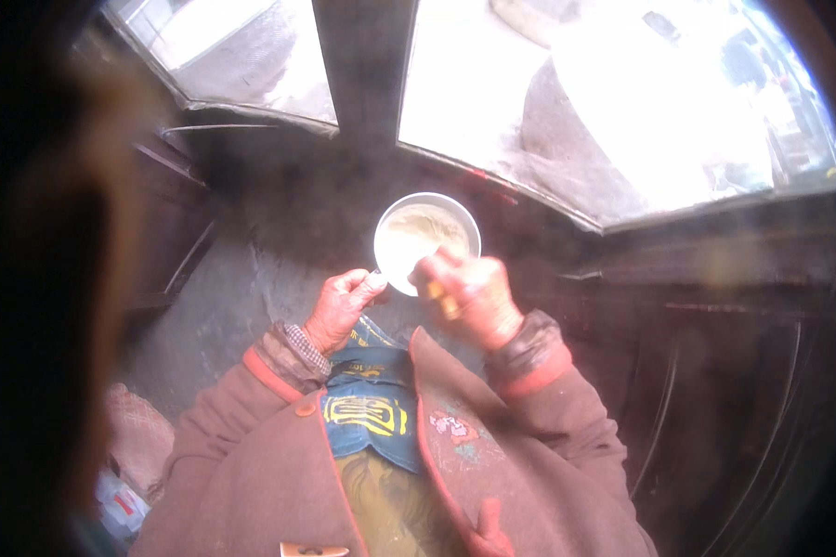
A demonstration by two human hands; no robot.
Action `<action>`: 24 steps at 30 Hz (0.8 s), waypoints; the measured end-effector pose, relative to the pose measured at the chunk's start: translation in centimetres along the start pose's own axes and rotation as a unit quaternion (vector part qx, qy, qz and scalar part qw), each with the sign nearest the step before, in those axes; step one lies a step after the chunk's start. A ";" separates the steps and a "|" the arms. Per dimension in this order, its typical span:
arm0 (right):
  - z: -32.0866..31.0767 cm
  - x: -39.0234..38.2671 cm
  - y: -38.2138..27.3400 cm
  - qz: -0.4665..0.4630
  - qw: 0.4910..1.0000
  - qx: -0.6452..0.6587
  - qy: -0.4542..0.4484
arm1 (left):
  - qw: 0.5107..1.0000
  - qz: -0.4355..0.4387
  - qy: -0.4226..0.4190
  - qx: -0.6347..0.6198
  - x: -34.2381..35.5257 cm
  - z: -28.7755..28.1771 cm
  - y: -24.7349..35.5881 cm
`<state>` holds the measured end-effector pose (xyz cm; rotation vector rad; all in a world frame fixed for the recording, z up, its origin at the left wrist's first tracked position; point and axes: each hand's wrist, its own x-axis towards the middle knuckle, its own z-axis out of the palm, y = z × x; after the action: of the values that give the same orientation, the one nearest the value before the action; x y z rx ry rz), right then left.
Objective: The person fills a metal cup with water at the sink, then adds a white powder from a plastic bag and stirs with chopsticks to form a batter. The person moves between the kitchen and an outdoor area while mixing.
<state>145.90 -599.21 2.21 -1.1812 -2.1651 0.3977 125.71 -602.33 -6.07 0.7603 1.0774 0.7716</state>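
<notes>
A round, pale pot (476, 228) with a light rim is held in front of my body. Whitish, creamy contents (424, 223) lie inside it; whether they are liquid or powder I cannot tell. My left hand (344, 304) is closed at the pot's near left side, thumb on top, on the rim or a handle there. My right hand (474, 292) is closed over the near right rim and smeared by motion. A yellow-orange, stick-like piece (444, 301) shows in its fingers; its other end is hidden or lost in the blur.
Dark wooden panelling (715, 371) runs along the right. Bright window panes (492, 102) stand ahead, split by a dark post (367, 84). A reddish woven sack (139, 436) lies at lower left on the grey floor (223, 297). A dark blurred shape fills the left edge.
</notes>
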 end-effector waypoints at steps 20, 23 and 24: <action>1.5 32.8 15.8 -0.103 0.994 0.030 -0.016 | 0.991 0.063 0.028 0.117 18.8 -3.7 6.5; -0.1 37.3 21.2 -0.044 0.999 0.005 -0.007 | 0.996 0.029 0.018 0.079 22.5 -3.2 7.1; -0.6 38.6 23.3 -0.012 1.000 -0.004 -0.023 | 0.998 0.030 0.015 0.057 23.8 -2.9 7.4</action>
<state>145.86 -554.19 5.10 -1.1591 -2.2198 0.4085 128.36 -578.09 -11.77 0.8827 1.1380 0.7799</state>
